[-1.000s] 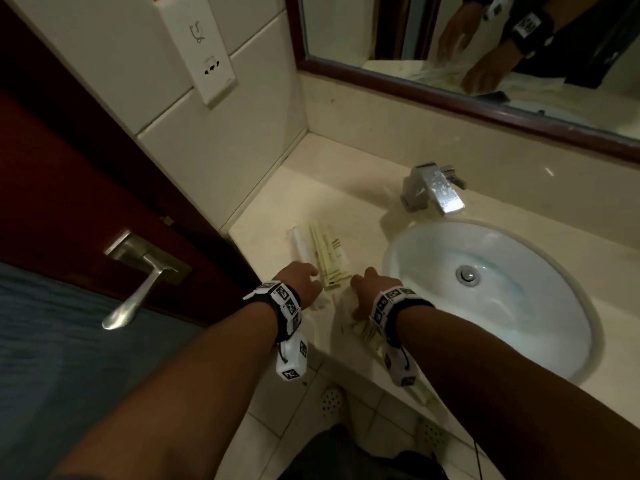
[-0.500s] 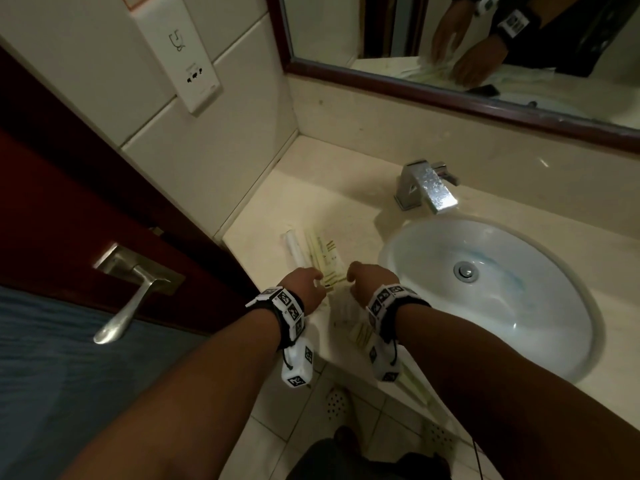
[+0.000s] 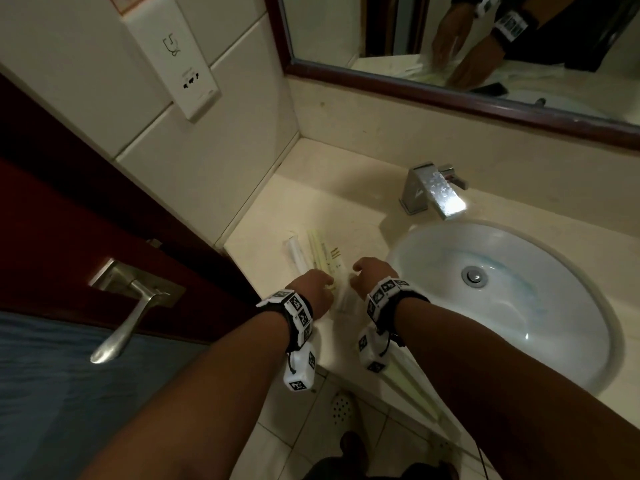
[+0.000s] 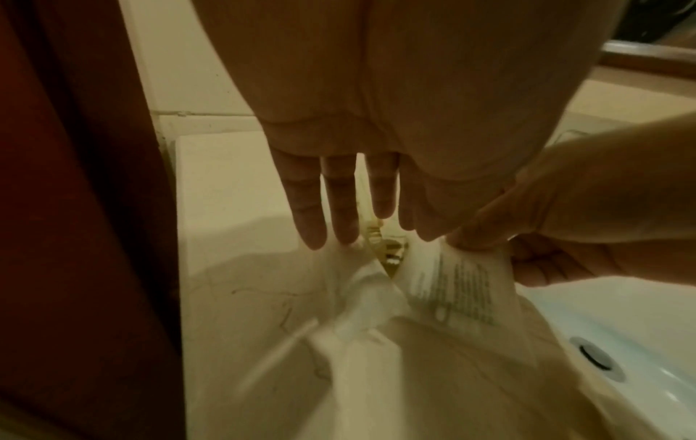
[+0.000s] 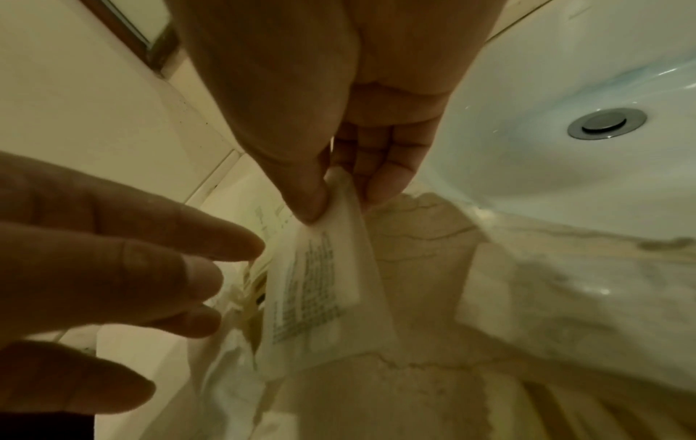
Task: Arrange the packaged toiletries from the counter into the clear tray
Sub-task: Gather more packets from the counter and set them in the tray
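While the left hand [image 4: 339, 196] is held flat with straight fingers touching a heap of packets [image 4: 361, 297] on the counter [image 3: 332, 202], a printed sachet [image 5: 320, 285] is pinched at its top corner by the right hand [image 5: 339, 166], beside the basin [image 3: 519, 289].

Bare worktop [image 3: 332, 188] is lying open toward the back corner, past the long packets [image 3: 311, 252]. The tiled wall [image 3: 207, 174] is closing the left side, the sink basin [image 3: 491, 306] is dropping away on the right, and the faucet [image 3: 433, 190] is standing behind it, blocking reach there.
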A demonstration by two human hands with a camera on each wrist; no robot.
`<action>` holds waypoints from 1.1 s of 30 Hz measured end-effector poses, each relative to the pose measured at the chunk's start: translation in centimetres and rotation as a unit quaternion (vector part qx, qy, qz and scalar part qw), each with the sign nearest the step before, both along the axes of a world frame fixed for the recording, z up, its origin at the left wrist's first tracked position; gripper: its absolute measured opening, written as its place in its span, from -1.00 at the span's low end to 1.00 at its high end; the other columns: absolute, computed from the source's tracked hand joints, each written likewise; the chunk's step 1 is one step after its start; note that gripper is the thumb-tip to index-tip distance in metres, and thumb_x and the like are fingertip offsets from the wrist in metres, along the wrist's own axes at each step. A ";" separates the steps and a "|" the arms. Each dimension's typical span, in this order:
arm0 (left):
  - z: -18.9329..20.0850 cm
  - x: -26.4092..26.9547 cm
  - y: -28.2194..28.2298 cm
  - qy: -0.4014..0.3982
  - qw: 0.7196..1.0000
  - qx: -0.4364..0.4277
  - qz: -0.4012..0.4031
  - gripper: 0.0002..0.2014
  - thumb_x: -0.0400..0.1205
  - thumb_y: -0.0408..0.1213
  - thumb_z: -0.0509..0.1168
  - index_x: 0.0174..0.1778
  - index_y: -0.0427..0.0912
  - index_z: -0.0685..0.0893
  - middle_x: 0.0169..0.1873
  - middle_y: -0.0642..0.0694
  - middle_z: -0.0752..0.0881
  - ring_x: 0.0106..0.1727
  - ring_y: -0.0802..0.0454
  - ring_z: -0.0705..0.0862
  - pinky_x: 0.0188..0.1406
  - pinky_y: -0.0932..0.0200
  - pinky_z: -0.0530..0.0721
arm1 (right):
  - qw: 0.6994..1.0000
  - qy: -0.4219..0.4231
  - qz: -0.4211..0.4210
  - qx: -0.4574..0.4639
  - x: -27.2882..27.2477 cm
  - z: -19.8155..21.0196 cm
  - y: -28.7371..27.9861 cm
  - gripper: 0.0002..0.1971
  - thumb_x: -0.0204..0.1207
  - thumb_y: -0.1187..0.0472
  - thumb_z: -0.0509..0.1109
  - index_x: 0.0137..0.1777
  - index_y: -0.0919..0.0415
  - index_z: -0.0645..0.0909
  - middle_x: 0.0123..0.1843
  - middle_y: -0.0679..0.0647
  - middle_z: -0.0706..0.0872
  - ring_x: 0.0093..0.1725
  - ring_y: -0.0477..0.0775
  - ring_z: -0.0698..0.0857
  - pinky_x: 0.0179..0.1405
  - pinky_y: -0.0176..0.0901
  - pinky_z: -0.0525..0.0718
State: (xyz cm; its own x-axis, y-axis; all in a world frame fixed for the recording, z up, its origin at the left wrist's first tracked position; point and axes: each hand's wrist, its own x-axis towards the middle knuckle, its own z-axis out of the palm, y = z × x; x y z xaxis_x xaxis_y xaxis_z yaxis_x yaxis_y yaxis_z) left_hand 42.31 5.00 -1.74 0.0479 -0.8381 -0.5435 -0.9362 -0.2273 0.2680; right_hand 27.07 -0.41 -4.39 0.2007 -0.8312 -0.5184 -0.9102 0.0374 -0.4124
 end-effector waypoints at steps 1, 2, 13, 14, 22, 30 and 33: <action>-0.1 0.0 -0.3 0.001 1.000 0.020 -0.017 -0.60 0.73 -0.21 0.15 0.51 -0.09 0.53 0.56 -0.09 0.45 0.53 -0.09 0.47 0.46 0.14 0.42 | 1.000 0.003 0.000 0.005 0.5 -0.2 -0.2 -0.68 0.62 0.05 0.38 0.31 0.15 0.65 0.33 0.14 0.69 0.33 0.21 0.66 0.23 -0.03 0.62; -0.1 -0.1 -0.4 0.001 0.999 0.033 -0.026 -0.60 0.75 -0.23 0.12 0.52 -0.15 0.52 0.57 -0.13 0.43 0.55 -0.12 0.44 0.47 0.12 0.41 | 1.000 0.007 -0.002 0.010 0.8 -0.3 -0.2 -0.77 0.58 0.04 0.40 0.12 0.15 0.70 0.18 0.16 0.74 0.23 0.23 0.72 0.08 -0.05 0.66; -0.7 0.5 -1.3 -0.006 0.995 0.076 -0.066 -0.59 0.66 -0.14 0.22 0.41 -0.19 0.60 0.42 -0.17 0.53 0.37 -0.21 0.59 0.31 0.01 0.59 | 0.999 0.008 -0.031 0.041 2.6 -0.6 -0.7 -0.71 0.56 0.21 0.40 -0.42 0.22 0.61 -0.38 0.14 0.67 -0.39 0.14 0.67 -0.35 -0.16 0.59; -0.7 0.5 -1.4 -0.010 0.994 0.079 -0.075 -0.61 0.65 -0.14 0.23 0.35 -0.22 0.64 0.36 -0.20 0.58 0.30 -0.22 0.62 0.25 0.00 0.63 | 0.999 0.011 -0.029 0.043 2.6 -0.4 -0.6 -0.71 0.56 0.23 0.39 -0.42 0.23 0.60 -0.38 0.14 0.66 -0.39 0.14 0.66 -0.35 -0.15 0.59; 0.1 0.6 -1.6 -0.053 0.994 0.061 -0.069 -0.54 0.66 -0.04 0.19 0.50 -0.02 0.56 0.38 -0.22 0.57 0.22 -0.24 0.69 0.09 0.01 0.73 | 1.000 -0.017 0.010 0.008 2.2 1.3 -0.7 -0.68 0.46 0.20 0.33 -0.53 0.18 0.44 -0.54 0.09 0.48 -0.50 0.13 0.48 -0.50 -0.24 0.39; 1.3 0.3 -1.8 -0.032 0.998 0.013 -0.054 -0.47 0.69 -0.07 0.21 0.62 0.08 0.34 0.46 -0.18 0.47 0.28 -0.20 0.65 0.12 -0.01 0.70 | 0.997 -0.065 0.017 -0.026 -0.7 2.7 -0.9 -0.77 0.56 0.17 0.35 -0.09 0.32 0.76 -0.11 0.21 0.79 -0.10 0.23 0.75 -0.13 -0.01 0.70; 1.5 -0.4 -1.9 -0.015 0.997 0.014 -0.072 -0.45 0.68 -0.05 0.20 0.63 0.17 0.30 0.46 -0.17 0.44 0.32 -0.20 0.62 0.16 0.00 0.65 | 0.996 -0.059 0.059 -0.021 -1.3 2.6 -0.8 -0.82 0.59 0.15 0.37 0.03 0.18 0.76 0.03 0.09 0.77 -0.04 0.09 0.68 -0.10 -0.15 0.56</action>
